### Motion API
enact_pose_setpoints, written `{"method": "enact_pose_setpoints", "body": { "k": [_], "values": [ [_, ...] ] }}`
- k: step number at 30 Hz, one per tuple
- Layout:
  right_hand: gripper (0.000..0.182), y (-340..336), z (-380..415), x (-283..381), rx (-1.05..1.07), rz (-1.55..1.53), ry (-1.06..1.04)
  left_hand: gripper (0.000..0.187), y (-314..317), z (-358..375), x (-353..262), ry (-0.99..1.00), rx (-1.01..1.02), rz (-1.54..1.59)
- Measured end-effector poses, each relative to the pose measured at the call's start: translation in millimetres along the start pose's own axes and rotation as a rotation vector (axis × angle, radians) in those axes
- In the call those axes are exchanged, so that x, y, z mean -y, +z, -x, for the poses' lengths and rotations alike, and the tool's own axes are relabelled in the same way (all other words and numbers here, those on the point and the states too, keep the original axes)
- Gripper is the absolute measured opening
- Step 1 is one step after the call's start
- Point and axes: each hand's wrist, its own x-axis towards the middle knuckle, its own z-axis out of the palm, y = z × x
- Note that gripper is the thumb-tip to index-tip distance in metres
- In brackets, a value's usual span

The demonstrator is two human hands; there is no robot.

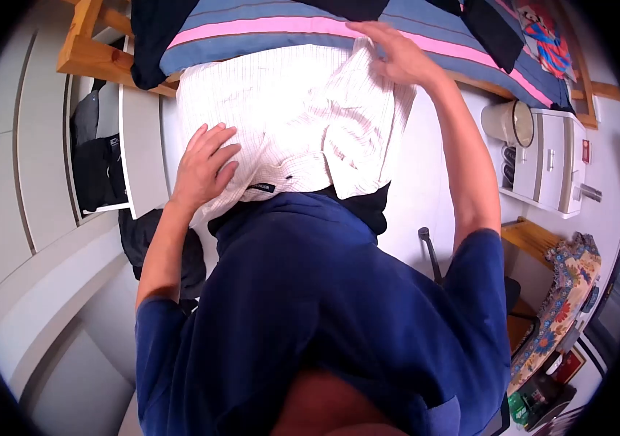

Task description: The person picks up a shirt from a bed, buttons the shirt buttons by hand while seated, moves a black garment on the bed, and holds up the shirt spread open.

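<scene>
A white shirt point(266, 102) with thin stripes is spread across my lap and reaches up to the bed edge. Its collar area, with a dark label, lies near my waist, and the right part is rumpled and partly folded over. My left hand point(208, 166) rests on the shirt's left side, fingers spread. At the far right corner, my right hand point(397, 57) lies over the fabric by the bed, fingers stretched out and thumb apart from them. I cannot see what is under its palm.
Ahead is a bed with a blue and pink striped cover point(273, 30) and dark clothes. An open drawer point(141, 149) holding dark clothing stands at the left. To the right are a bin point(502, 123), a white cabinet point(553, 163) and a flower-patterned cloth point(560, 305).
</scene>
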Motion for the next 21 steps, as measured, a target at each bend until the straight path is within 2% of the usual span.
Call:
{"method": "enact_pose_setpoints", "body": {
  "k": [1,3,4,7,8,10,11,13,16,18,21],
  "values": [
    [0.050,6,-7,-9,0.001,0.005,-0.013,0.031,-2,5,-3,-0.020,-0.003,0.024],
    [0.037,11,-17,-17,0.301,0.024,0.009,0.031,-5,16,-10,-0.057,-0.013,0.051],
    [0.037,11,-20,-21,0.311,0.026,-0.007,0.030,-7,22,-14,-0.089,-0.015,0.087],
    [0.027,-5,-22,-19,0.366,-0.343,0.295,0.028,-9,38,-18,-0.173,-0.041,0.232],
    [0.027,-16,-21,-18,0.382,-0.343,0.288,0.028,-9,42,-19,-0.203,-0.062,0.333],
    [0.022,-44,-20,-18,0.248,-0.341,0.334,0.027,-14,40,-21,-0.222,-0.085,0.363],
    [0.022,-53,-17,-21,0.258,-0.340,0.332,0.027,-17,39,-23,-0.233,-0.050,0.355],
    [0.023,-67,-9,-29,0.032,-0.461,0.210,0.027,-21,36,-26,-0.248,-0.014,0.350],
    [0.024,-95,4,-23,-0.008,-0.548,0.272,0.035,-22,23,-32,-0.281,0.078,0.387],
    [0.025,-107,9,-19,-0.035,-0.511,0.287,0.035,-19,10,-38,-0.482,0.030,0.540],
    [0.024,-119,19,-17,-0.190,-0.523,0.260,0.034,-12,-10,-37,-0.445,0.007,0.595]
  ]
}}
